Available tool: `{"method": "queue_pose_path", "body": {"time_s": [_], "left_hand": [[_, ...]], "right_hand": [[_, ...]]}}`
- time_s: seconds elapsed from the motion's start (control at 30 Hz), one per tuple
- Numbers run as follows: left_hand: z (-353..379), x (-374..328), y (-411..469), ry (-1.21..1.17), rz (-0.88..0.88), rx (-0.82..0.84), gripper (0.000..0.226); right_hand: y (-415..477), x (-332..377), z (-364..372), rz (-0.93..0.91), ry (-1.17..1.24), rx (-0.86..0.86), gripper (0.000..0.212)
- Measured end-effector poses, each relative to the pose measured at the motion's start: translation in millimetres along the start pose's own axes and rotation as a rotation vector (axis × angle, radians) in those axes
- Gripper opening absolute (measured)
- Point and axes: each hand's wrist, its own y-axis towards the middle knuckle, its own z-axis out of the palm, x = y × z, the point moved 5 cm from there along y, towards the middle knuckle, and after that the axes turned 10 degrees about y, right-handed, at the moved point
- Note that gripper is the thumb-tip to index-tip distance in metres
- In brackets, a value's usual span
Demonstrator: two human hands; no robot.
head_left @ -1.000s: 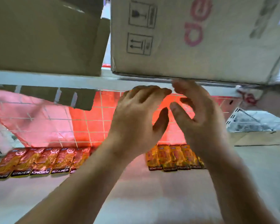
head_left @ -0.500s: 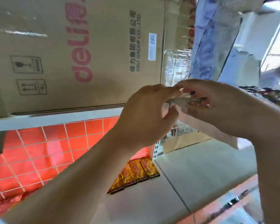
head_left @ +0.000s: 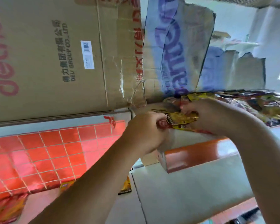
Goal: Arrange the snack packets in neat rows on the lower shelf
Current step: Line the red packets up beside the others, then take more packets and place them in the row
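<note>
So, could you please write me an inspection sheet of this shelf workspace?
Surface: pale lower shelf, shelf packets at its back, partly hidden by a forearm.
Job's things: held packet, yellow, raised above the lower shelf; packet pile on the right.
Clutter: deli box and torn blue-printed box above.
Grippers: left hand and right hand both grip the held packet.
Cables: nothing seen.
Surroundings: red tiled wall behind.

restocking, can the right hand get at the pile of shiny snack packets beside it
Probably yes: nothing lies between right hand and shiny packet pile, though its fingers pinch a yellow foil packet.
</note>
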Motion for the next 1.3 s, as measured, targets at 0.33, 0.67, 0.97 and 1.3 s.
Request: {"method": "queue_pose_path", "body": {"time_s": [0.33, 0.67, 0.97, 1.3], "left_hand": [[-1, 1, 20, 0.267, -0.039, 0.056, 0.023], [-19, 0, -5, 0.324, -0.015, 0.103, 0.042], [-12, 9, 5, 0.345, -0.023, 0.136, 0.066], [-38, 26, 7, -0.087, -0.291, 0.009, 0.034]], "right_hand": [[6, -5, 11, -0.220, 0.045, -0.164, 0.026], [-4, -2, 10, -0.314, 0.126, -0.170, 0.036], [-6, -6, 6, -0.386, 0.234, -0.311, 0.010], [-22, -9, -10, -0.503, 0.519, -0.546, 0.010]]}}
